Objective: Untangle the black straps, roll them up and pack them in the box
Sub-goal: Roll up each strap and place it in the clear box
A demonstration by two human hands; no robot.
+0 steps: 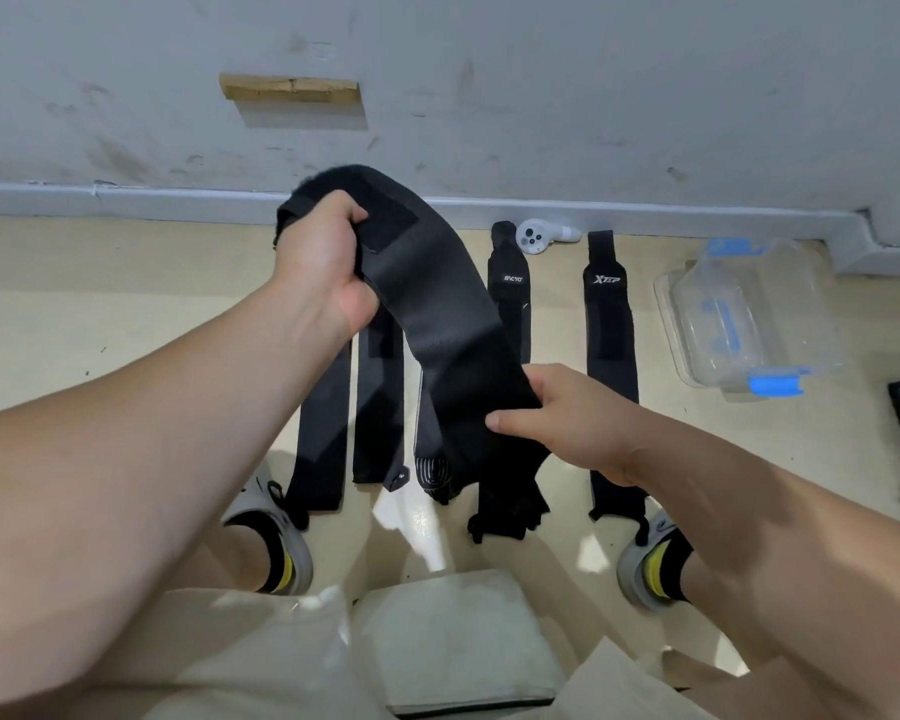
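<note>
Hands first: our left hand (323, 262) is closed round the top end of a wide black strap (437, 304), fingers curled over its folded edge, and our right hand (567, 423) pinches the same strap lower down, thumb on the near face. The strap arcs in the air between them, above the floor (126, 304), and its tail hangs below the right hand toward the floor. Other straps (610, 335) lie flat side by side under and beside it, apparently already freed from each other. The clear box (739, 304) with blue latches sits on the floor well off to our right, near the wall; we cannot tell whether its lid is on. We judge that the step in hand is straightening this strap before rolling it. To do it well, we should keep the left grip firm and let the right hand slide down the length, smoothing out any twist so the faces lie flat. A rougher patch shows near the top, which may be a fastener that catches on the fabric, so we would keep that part clear of the rest. We would start the roll tight from one end and keep the edges even, since a loose roll is likely to spring open before it gets to the box.
</note>
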